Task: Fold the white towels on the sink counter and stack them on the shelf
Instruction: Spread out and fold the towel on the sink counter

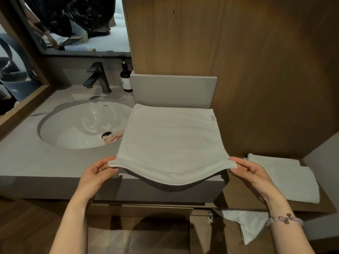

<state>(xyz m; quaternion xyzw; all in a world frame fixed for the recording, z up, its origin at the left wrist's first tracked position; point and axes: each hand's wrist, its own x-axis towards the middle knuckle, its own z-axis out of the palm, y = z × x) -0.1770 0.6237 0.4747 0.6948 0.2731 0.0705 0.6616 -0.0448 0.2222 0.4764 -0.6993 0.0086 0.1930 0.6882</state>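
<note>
bracelet (286,219): pink beads, on the right wrist, nearest the camera.
loose cloth (245,224): white, hangs crumpled below the shelf edge, partly behind the right wrist.
left hand (97,171): thumb and fingers pinch the near-left corner of the white towel (170,140), at the front of the bench (27,153).
right hand (251,173): pinches the near-right corner in the same way; the two hands are well apart, the towel stretched between them.
white towel, near edge: two layers show; it sags in a curve between the hands and overhangs the bench front.
white towel, far part: lies flat on the bench, its back edge against the grey upstand (174,92); a small tag (212,118) sits at the far-right corner.
shelf (236,198): wooden, lower than the bench and to its right.
folded towels (293,184): white, lying on the shelf, one partly over the other.
sink (77,125): white basin left of the towel; a pink patterned cloth (113,137) lies near its drain, partly hidden by the towel.
tap (97,77): dark, behind the basin.
bottle (126,77): brown pump bottle, just right of the tap.
mirror (77,24): above the tap.
</note>
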